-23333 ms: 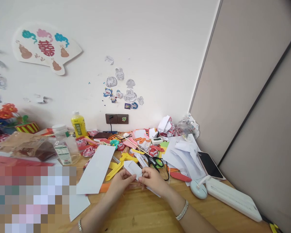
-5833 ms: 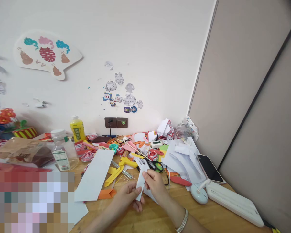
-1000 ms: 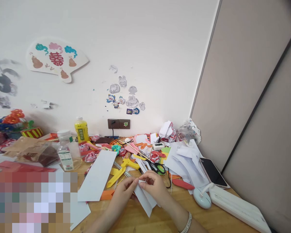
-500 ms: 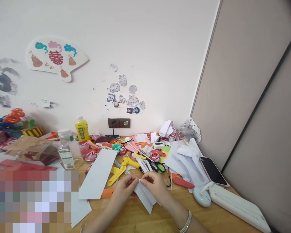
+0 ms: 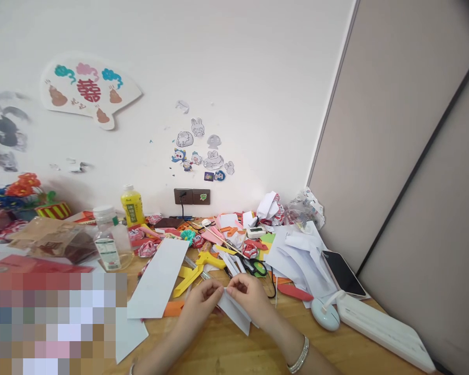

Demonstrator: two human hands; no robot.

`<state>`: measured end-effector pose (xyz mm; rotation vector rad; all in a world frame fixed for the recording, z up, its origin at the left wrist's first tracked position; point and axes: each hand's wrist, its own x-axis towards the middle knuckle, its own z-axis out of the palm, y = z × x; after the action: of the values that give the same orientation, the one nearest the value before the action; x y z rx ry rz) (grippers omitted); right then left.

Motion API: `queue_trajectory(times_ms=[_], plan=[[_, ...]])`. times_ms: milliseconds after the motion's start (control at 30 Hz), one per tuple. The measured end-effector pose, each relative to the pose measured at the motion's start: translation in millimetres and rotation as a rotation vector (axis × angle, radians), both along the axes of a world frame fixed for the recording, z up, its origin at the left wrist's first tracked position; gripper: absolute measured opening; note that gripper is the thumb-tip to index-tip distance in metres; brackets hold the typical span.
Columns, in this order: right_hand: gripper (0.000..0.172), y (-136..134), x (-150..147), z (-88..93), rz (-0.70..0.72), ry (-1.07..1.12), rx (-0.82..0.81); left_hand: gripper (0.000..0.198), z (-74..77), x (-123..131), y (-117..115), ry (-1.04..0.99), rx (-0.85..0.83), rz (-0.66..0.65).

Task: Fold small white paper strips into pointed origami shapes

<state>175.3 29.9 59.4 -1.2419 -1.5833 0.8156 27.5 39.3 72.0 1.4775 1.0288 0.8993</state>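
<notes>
A folded piece of white paper (image 5: pixel 235 313) is pinched between my two hands above the wooden table. My left hand (image 5: pixel 204 301) is closed, thumb against forefinger, at the paper's upper left end. Close beside it, my right hand (image 5: pixel 247 296) pinches the same end, the fingertips of both hands nearly touching. From there the paper slants down to the right, a crease running along its length. Just behind my hands lie a yellow glue gun (image 5: pixel 208 259), folded white strips (image 5: pixel 233 263) and black-handled scissors (image 5: pixel 258 266).
A large white sheet (image 5: pixel 158 281) lies to the left, with a clear jar (image 5: pixel 108 245) and yellow bottle (image 5: pixel 132 205) behind it. At right are stacked papers (image 5: pixel 297 255), a phone (image 5: pixel 344 273), a mouse (image 5: pixel 325 314) and a white lamp (image 5: pixel 383 328). Coloured scraps line the wall.
The lower end of the folded paper has swung slightly up and to the right, and its panels look closer together. Both hands keep their pinch in nearly the same place.
</notes>
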Motion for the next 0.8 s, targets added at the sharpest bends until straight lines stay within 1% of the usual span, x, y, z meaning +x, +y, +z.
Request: queue_trajectory(times_ms=[167, 300, 467, 700, 800], plan=[[0.006, 0, 0, 0.5, -0.01, -0.044, 0.033, 0.029, -2.8, 0, 1, 0.018, 0.038, -0.009], [0.006, -1, 1, 1.2, -0.008, -0.086, 0.057, 0.028, -9.2, 0, 4, 0.037, 0.075, -0.005], [0.006, -1, 1, -1.9, -0.012, -0.098, 0.056, 0.026, -16.6, -1, 6, 0.052, 0.105, -0.012], [0.007, -3, -1, 3.0, -0.013, -0.094, 0.054, 0.027, -16.4, -2, 5, 0.131, 0.179, -0.002], [0.007, -3, -1, 3.9, -0.018, -0.093, 0.055, 0.028, -15.2, -3, 4, 0.144, 0.185, -0.002]])
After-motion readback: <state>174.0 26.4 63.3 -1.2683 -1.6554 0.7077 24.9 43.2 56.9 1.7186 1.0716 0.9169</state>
